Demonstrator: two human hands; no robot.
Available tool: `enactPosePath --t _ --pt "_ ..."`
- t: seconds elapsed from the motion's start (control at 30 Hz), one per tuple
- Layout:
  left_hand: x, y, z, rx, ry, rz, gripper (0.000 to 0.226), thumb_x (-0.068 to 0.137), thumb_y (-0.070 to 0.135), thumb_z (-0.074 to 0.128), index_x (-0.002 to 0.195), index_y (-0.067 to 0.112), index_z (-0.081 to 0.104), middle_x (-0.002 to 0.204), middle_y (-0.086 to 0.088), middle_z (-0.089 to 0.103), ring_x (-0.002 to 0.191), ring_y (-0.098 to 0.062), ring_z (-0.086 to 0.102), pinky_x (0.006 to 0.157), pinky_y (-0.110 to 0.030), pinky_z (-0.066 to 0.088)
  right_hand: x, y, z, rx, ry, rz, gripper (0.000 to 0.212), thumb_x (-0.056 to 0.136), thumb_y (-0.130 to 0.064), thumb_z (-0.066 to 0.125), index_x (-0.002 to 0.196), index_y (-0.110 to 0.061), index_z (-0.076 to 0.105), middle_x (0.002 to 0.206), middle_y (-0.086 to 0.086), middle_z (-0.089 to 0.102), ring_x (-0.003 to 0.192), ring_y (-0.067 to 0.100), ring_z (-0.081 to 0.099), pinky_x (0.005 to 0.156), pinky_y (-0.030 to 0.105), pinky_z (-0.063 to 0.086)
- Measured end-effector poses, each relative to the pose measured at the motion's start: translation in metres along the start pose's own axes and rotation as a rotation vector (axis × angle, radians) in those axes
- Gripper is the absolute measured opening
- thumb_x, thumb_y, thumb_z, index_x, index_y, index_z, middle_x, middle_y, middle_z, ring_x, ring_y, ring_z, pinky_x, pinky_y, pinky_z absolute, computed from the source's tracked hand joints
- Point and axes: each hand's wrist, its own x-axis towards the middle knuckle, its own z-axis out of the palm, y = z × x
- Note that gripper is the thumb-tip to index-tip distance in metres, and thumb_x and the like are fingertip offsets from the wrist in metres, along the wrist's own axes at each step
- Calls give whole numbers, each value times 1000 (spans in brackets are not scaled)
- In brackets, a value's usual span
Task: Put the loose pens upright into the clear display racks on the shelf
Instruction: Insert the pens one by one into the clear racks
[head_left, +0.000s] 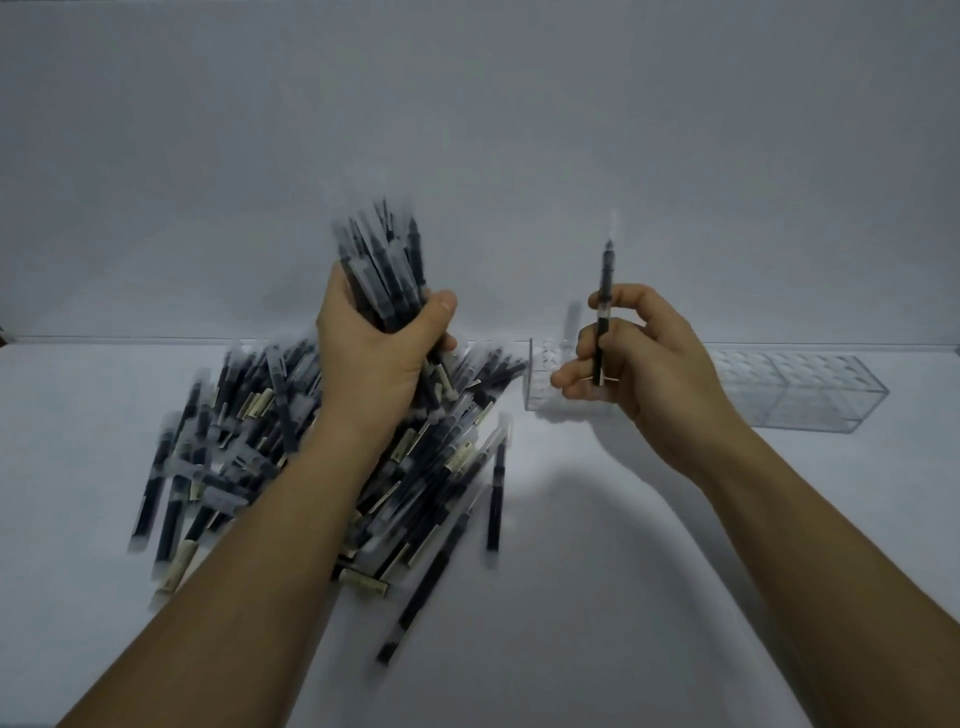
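A big heap of loose dark pens (249, 457) with clear caps lies on the white shelf, left of centre. My left hand (379, 348) grips a thick bundle of pens (382, 270), held upright above the heap. My right hand (639, 364) pinches a single pen (604, 312) upright between thumb and fingers, just in front of the left end of the clear display rack (795, 395). The rack stands against the back wall at the right; its cells look empty, and its left end is partly hidden by my right hand.
The white shelf surface (597, 571) runs to a plain white back wall (467, 130). A few stray pens (496, 499) lie apart at the right edge of the heap, between my two forearms.
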Motion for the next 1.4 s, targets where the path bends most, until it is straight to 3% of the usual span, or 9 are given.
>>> enactPosePath --t 0.13,0.3,0.43,0.53,0.6,0.73,0.9,1.17,1.4 --pt "-5 -8 3 97 -67 1 28 85 8 79 103 6 58 86 0 70 73 -15 72 69 -24 58 2 0 -3 33 80 42 31 98 6 34 106 -15 56 71 4 56 58 25 58 61 35 52" --pt "-6 -19 0 189 -169 -40 22 83 14 81 92 1 66 78 -10 70 71 -21 70 67 -33 60 1 3 -3 -47 113 -10 19 112 -20 39 110 -17 58 71 1 50 55 16 42 53 27 38" --pt "-10 -16 3 165 -190 -50 15 90 14 74 91 0 67 71 -6 72 63 -19 70 58 -34 59 -2 3 2 -77 103 -100 24 113 -16 38 120 -18 60 79 6 58 59 16 55 57 26 49" --pt "-13 -12 4 96 -101 -34 14 95 15 68 94 1 66 71 -7 73 64 -21 71 54 -37 59 -1 3 1 -25 145 -121 24 110 -12 44 115 -15 67 95 7 59 75 19 65 68 30 59" --pt "-13 -9 3 30 -25 -49 18 97 17 65 92 -1 65 71 -8 72 66 -26 71 56 -43 60 0 2 -2 -1 179 -115 24 109 -13 47 115 -14 70 91 4 63 80 18 67 73 33 62" --pt "-8 -4 2 -251 55 -236 18 99 14 62 101 -4 61 77 -9 66 67 -23 69 66 -38 60 3 3 -8 -58 194 -122 24 108 -10 49 116 -16 71 94 14 66 84 18 71 80 34 60" --pt "-5 1 3 -415 54 -383 16 99 11 59 87 2 63 76 -7 64 64 -19 66 62 -33 60 6 1 -10 -102 234 -153 22 107 -3 50 115 -12 68 100 18 63 90 24 77 86 38 63" --pt "-2 8 0 -531 3 -464 26 102 23 56 80 10 59 67 0 58 47 -8 51 45 -23 48 28 -23 1 -165 192 -178 37 102 3 55 131 -19 45 108 24 66 80 27 78 74 38 65" --pt "-4 12 3 -537 -48 -463 17 99 27 58 91 13 60 68 0 60 48 -11 56 47 -25 52 44 -11 11 -77 213 -146 25 101 0 60 124 -8 60 105 18 65 84 29 78 78 43 65"
